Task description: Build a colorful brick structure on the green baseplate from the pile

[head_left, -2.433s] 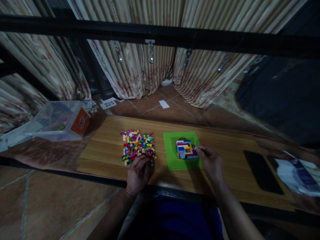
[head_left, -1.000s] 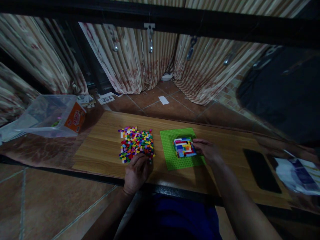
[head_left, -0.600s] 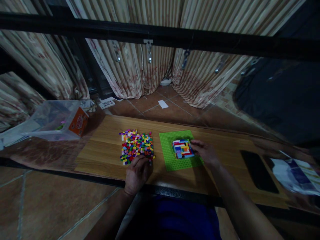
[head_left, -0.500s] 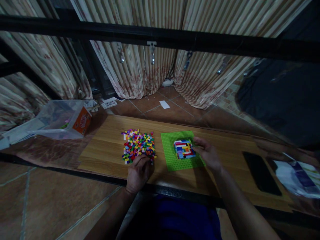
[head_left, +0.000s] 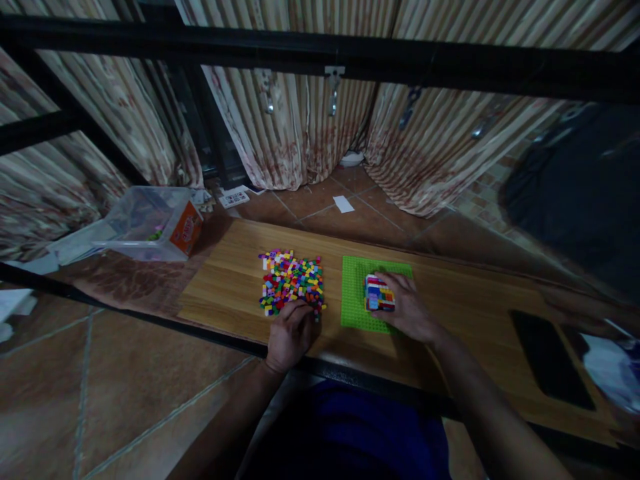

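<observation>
A green studded baseplate (head_left: 354, 316) carries a low block build (head_left: 375, 293) of red, white, blue and yellow toy bricks. My right hand (head_left: 411, 308) lies over the right part of this build, fingers at its far side and thumb at its near side, closed around it. To the left is a loose pile of small coloured toy bricks (head_left: 293, 280). My left hand (head_left: 291, 333) rests at the pile's near edge with its fingers curled together. Whatever those fingers hold, if anything, is hidden.
All this sits on a long wooden board (head_left: 225, 267). A clear plastic bin (head_left: 145, 230) with an orange label stands at the left. Toward the right end lies a black flat phone-like slab (head_left: 550, 357), with a white and purple packet (head_left: 610, 370) beyond. A dark bar (head_left: 300, 47) crosses above.
My right hand has moved in from the build's right edge to cover and grasp it. My left hand stays curled by the pile. The whole view has shifted slightly.
</observation>
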Demonstrator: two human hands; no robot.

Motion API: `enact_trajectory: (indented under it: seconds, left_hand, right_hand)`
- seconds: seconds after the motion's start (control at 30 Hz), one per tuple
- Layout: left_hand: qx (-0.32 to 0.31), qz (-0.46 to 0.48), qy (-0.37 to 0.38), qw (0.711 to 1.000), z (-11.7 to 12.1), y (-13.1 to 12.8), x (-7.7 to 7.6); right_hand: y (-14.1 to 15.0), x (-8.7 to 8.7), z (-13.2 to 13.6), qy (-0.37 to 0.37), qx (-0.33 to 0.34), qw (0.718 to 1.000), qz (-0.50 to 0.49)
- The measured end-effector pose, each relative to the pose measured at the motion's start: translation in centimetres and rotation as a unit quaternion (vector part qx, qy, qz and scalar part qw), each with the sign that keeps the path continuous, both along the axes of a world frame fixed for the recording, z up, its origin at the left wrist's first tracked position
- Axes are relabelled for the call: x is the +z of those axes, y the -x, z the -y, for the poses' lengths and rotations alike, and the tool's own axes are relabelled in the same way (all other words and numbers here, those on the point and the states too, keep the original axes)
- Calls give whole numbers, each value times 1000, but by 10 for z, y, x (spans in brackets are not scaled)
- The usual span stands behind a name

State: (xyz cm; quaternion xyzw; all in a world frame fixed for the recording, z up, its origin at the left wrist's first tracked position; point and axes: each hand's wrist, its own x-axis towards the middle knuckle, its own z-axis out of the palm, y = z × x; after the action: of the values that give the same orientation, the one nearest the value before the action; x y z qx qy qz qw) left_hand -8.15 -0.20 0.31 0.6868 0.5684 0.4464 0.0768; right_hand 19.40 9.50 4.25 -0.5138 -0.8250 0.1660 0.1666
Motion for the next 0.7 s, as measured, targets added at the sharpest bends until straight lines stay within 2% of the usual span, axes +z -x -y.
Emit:
enact_trajectory:
  seconds: [0.17,0.3,0.37,0.5,0.7]
  left_hand:
    - [-8,0,-3,1000,0,0,-1]
    - [-8,3,7,1000,1,0,-2]
    - [-6,4,14,1000,1,0,-1]
    - [-3,7,17,1000,2,0,1]
    - [-5,-2,6,1000,1,0,1]
  right_hand:
    - [7,-2,11,-58,-27,998,16]
    - [39,4,31,-108,-2,994,1]
    - [63,4,41,-97,31,994,-24]
    - [104,-5,53,-82,38,996,-28]
    - [121,-18,51,-95,13,995,-10]
